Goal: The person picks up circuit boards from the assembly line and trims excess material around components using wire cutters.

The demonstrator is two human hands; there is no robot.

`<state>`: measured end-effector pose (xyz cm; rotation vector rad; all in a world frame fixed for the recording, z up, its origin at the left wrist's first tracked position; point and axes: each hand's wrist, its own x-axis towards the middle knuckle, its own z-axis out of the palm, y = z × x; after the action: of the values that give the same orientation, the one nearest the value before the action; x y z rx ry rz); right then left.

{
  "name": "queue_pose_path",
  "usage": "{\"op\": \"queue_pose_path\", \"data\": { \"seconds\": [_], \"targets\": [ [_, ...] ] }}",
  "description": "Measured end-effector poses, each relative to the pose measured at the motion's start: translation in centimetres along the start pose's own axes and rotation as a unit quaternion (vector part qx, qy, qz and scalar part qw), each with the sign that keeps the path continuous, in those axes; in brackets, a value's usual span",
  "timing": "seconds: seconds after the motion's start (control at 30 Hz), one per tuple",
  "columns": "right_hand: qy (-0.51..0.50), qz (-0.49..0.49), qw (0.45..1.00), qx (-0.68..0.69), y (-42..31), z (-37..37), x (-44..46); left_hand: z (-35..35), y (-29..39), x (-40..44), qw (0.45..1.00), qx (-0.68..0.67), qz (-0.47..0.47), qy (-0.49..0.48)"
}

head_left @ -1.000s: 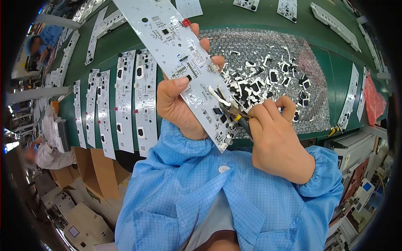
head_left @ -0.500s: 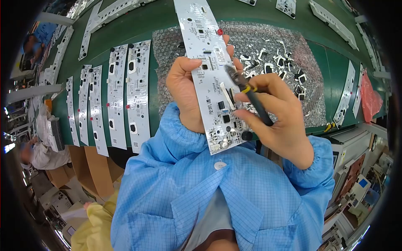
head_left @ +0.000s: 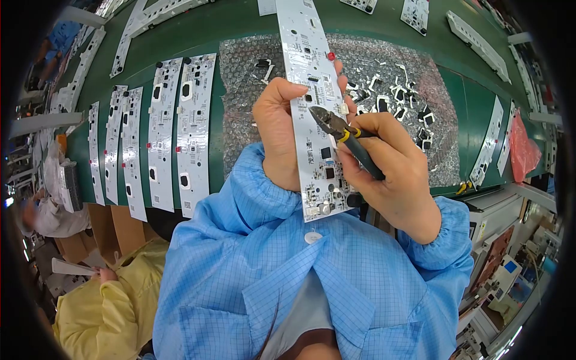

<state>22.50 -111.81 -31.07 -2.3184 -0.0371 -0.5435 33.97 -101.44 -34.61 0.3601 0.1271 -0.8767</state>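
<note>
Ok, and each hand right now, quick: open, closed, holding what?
Left hand: closed on the white circuit board, thumb on its face.
Right hand: closed on the cutters, held over the board.

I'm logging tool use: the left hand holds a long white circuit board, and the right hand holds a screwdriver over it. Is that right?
Not quite: in the head view, the left hand holds the long white circuit board, but the right hand holds cutters over it, not a screwdriver.
</note>
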Motion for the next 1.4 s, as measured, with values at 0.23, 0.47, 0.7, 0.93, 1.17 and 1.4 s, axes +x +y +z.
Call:
{"op": "queue_pose_path", "data": {
  "seconds": [0.23, 0.47, 0.7, 0.93, 1.17, 1.4],
  "targets": [
    [0.033, -0.013, 0.999, -0.016, 0.6, -0.5, 0.6, 0.0, 0.0, 0.1, 1.0, -0.003, -0.012, 0.026],
    [0.131, -0.007, 0.987, -0.091, 3.2, -3.0, 1.9, -1.0, -0.7, -0.7, 0.997, -0.016, -0.07, -0.007],
    [0.11, 0.105, 0.974, -0.17, 9.9, -1.5, -1.1, -1.3, 1.1, -0.6, 0.992, 0.041, 0.111, -0.039],
    [0.0, 0.077, 0.979, -0.19, 11.5, 0.2, -3.5, -1.9, 2.4, 0.2, 0.986, 0.018, 0.158, -0.047],
    [-0.064, 0.096, 0.981, -0.155, 10.2, -1.1, -3.0, -2.4, 2.9, 0.4, 0.985, -0.056, 0.134, -0.091],
    [0.049, 0.049, 0.995, 0.075, 2.1, 0.0, -0.1, -1.0, 2.1, 0.1, 0.977, 0.019, 0.194, -0.09]
  ]
}}
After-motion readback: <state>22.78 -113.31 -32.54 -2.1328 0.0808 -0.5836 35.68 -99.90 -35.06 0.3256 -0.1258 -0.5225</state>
